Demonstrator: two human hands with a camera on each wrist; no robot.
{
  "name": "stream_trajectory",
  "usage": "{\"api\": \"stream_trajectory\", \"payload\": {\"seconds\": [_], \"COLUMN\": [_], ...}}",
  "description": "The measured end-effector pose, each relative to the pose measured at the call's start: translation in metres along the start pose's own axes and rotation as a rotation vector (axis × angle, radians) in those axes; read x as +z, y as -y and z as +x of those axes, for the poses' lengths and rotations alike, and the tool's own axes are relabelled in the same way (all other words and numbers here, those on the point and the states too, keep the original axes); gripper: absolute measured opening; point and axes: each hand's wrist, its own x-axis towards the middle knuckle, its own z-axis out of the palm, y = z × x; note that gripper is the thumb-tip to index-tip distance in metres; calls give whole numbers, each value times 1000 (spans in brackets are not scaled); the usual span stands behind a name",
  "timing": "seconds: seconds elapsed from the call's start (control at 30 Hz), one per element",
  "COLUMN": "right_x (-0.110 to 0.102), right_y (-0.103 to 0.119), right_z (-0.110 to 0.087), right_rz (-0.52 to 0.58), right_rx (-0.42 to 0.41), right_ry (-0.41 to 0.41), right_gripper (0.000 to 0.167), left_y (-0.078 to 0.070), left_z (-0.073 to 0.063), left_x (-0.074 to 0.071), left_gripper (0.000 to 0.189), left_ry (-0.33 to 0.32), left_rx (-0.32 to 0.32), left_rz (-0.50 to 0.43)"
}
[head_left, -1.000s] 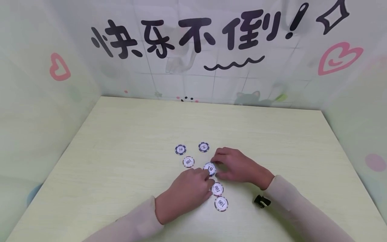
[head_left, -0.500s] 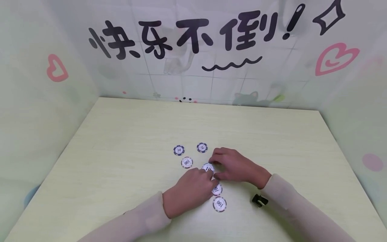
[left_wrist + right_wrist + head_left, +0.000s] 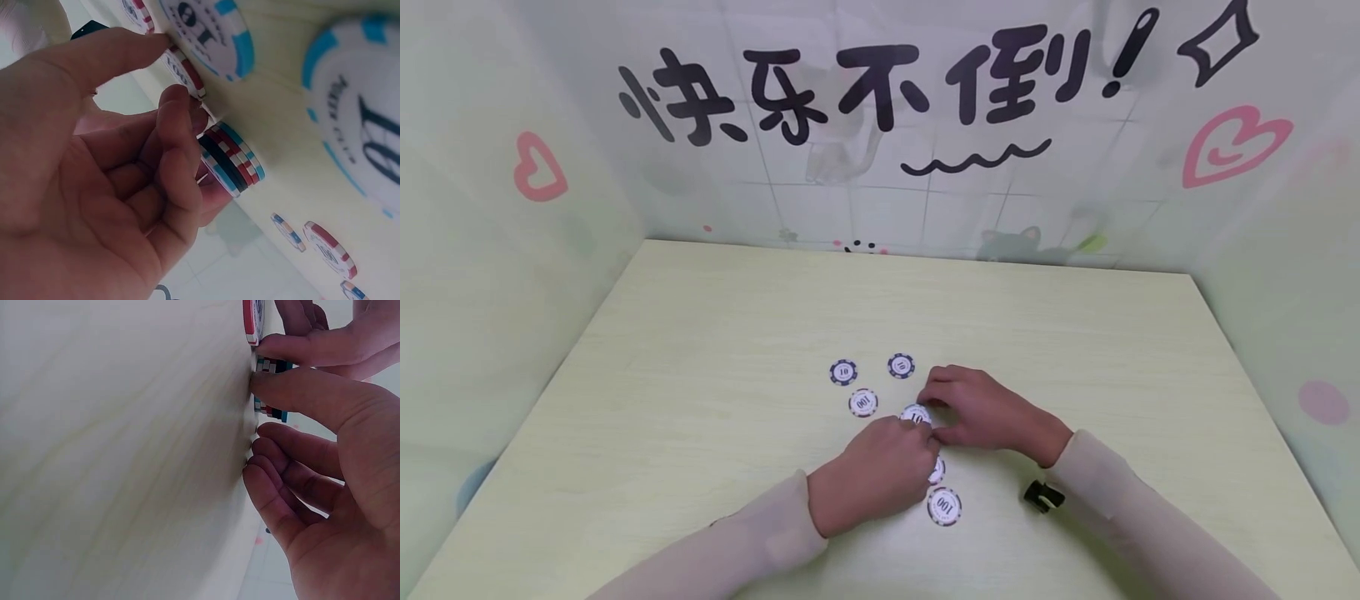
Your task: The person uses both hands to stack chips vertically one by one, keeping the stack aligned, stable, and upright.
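Observation:
A short stack of poker chips (image 3: 915, 414) stands on the table, a "10" chip on top. Its blue, red and black edges show in the left wrist view. My right hand (image 3: 973, 408) holds this stack from the right, its thumb (image 3: 294, 389) lying against it. My left hand (image 3: 883, 469) covers most of a "100" poker chip (image 3: 183, 74); thumb and index finger lie on either side of that chip's edge. Its curled fingers are close against the stack. Another "100" chip (image 3: 944, 506) lies flat nearer the person.
Two dark-edged "10" chips (image 3: 843, 372) and a "100" chip (image 3: 862, 403) lie beyond the hands. Blue-edged "10" chips (image 3: 209, 37) appear close up in the left wrist view. A small black clip-like object (image 3: 1045, 497) sits by the right sleeve. Printed cloth walls (image 3: 820, 208) border the table.
My left hand has moved slightly right and its fingers have curled in over the middle "100" chip, hiding most of it. My right hand has stayed at the stack.

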Motion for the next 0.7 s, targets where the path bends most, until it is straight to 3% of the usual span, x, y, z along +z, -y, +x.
{"api": "stream_trajectory", "payload": {"seconds": [0.4,0.7], "right_x": [0,-1], "right_y": [1,0], "right_z": [0,0], "right_rz": [8,-5], "right_rx": [6,5], "right_ry": [1,4], "right_gripper": [30,33], "left_y": [4,8], "left_z": [0,-7], "left_x": [2,2], "left_gripper": [36,38], "left_ry": [106,85], "left_rx": [-29,-37], "left_rz": [-36,-61]}}
